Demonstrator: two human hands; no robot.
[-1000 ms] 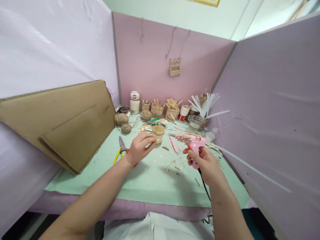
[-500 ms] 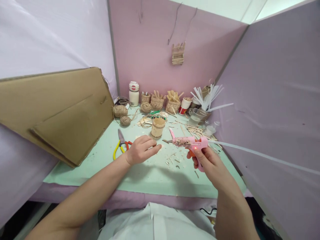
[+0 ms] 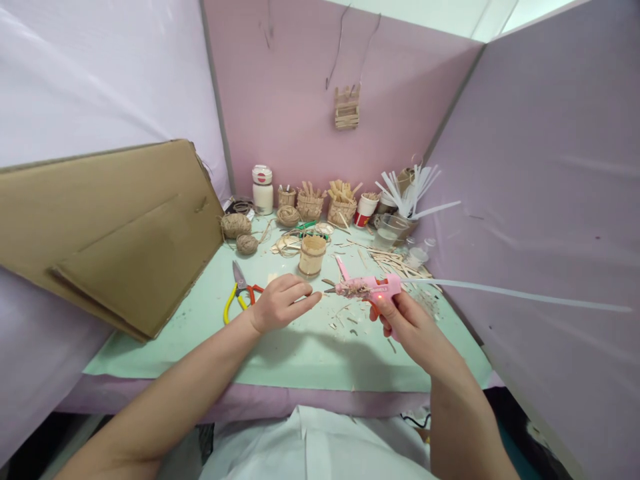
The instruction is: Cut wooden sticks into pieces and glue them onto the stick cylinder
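Note:
My right hand [image 3: 407, 320] is wrapped round the handle of a pink glue gun [image 3: 383, 287], fingers at its orange trigger. A small light glows on the gun's side, and a long translucent glue stick [image 3: 500, 291] sticks out of its back. The nozzle points left, close to the fingertips of my left hand [image 3: 285, 303]. That hand is curled, thumb and forefinger close together; whatever may be between them is too small to make out. Just behind it stands a small wooden cup [image 3: 313, 256] with twine bands. Yellow-and-red-handled cutters [image 3: 241, 287] lie left of the hand.
Twine balls [image 3: 236, 225] sit at the back left beside a white jar [image 3: 263, 193]. Baskets of wooden sticks [image 3: 342, 208] line the back wall. A bundle of glue sticks [image 3: 411, 190] stands at the right. Cardboard [image 3: 125, 253] leans on the left. Wood scraps litter the table.
The view has shifted slightly. The glue gun has come a little left and lower, its nozzle nearer my left fingertips. My left hand keeps nearly the same pose.

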